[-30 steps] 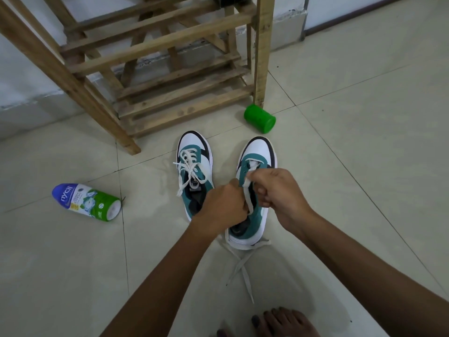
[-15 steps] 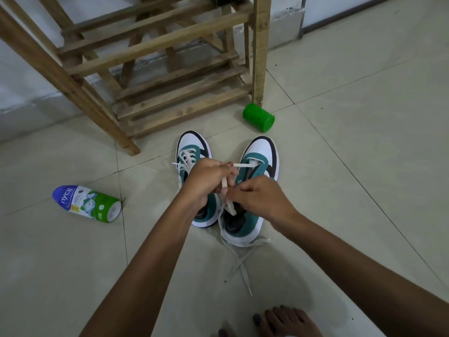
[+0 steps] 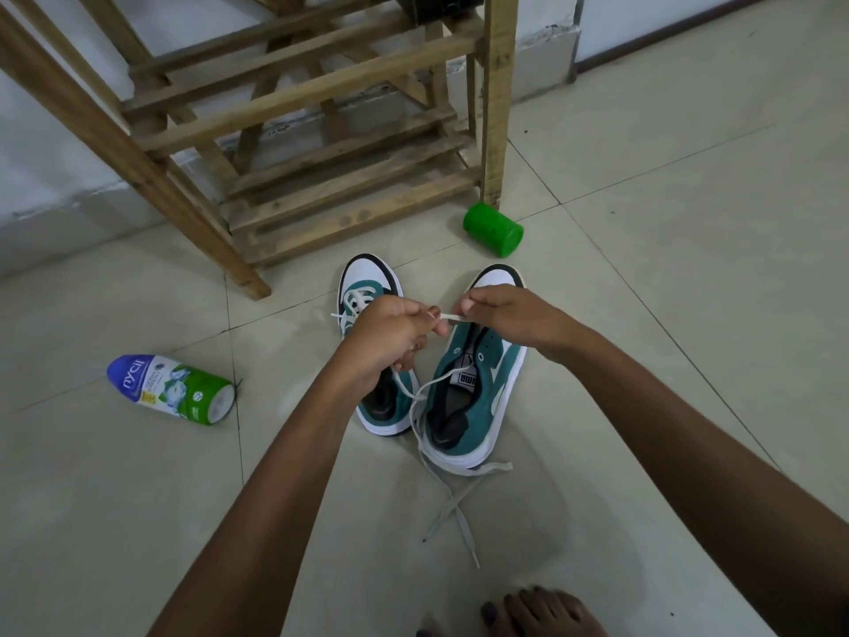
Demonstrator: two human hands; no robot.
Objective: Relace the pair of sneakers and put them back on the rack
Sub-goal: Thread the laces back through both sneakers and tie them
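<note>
**Sneakers on the floor, lace pinched between both hands**

Sneakers side by side on the tiled floor (image 3: pixel 689 314), just in front of the wooden rack (image 3: pixel 349 195). Left sneaker (image 3: pixel 367 287) laced near the toe; right sneaker (image 3: pixel 478 397) open, tongue exposed. White lace (image 3: pixel 448 318) stretched between left hand (image 3: pixel 390 342) and right hand (image 3: pixel 505 314), each pinching it with curled fingers above the shoes. Slack looping down over the right sneaker and trailing behind its heel. Green cup (image 3: pixel 494 235) on its side by the rack's leg. Powder bottle (image 3: pixel 170 389) lying well to the left. Bare toes (image 3: pixel 537 613) at the lower edge.
</note>
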